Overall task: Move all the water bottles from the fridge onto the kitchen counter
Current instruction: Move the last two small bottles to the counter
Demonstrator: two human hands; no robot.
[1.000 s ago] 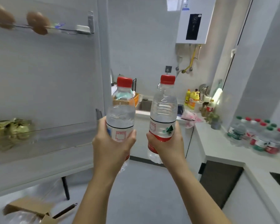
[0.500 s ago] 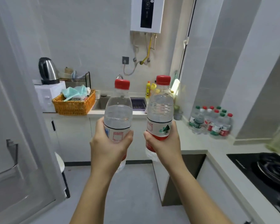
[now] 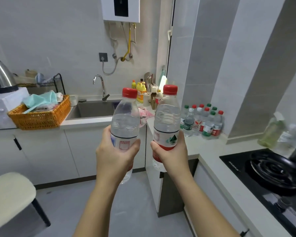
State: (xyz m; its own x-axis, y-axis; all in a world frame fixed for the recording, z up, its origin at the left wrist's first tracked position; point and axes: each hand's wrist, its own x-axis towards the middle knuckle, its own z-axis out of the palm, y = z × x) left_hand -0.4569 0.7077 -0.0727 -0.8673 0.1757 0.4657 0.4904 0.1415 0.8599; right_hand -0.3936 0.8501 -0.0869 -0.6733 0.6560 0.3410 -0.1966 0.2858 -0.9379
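I hold two clear water bottles with red caps upright in front of me, over the floor. My left hand (image 3: 115,154) grips the left bottle (image 3: 125,117) around its label. My right hand (image 3: 171,152) grips the right bottle (image 3: 167,115) around its red and white label. Several more water bottles (image 3: 203,122), with red and green caps, stand grouped on the white kitchen counter (image 3: 210,142) against the wall, to the right of my hands. The fridge is out of view.
A sink (image 3: 92,110) with a tap lies straight ahead, an orange wicker basket (image 3: 39,115) and a kettle (image 3: 0,76) to its left. A black gas hob (image 3: 272,170) fills the counter at right. A white stool (image 3: 10,190) stands at lower left.
My view has swung right, away from the open fridge door, and moved closer to the counter. Both hands keep the same grip on their bottles.
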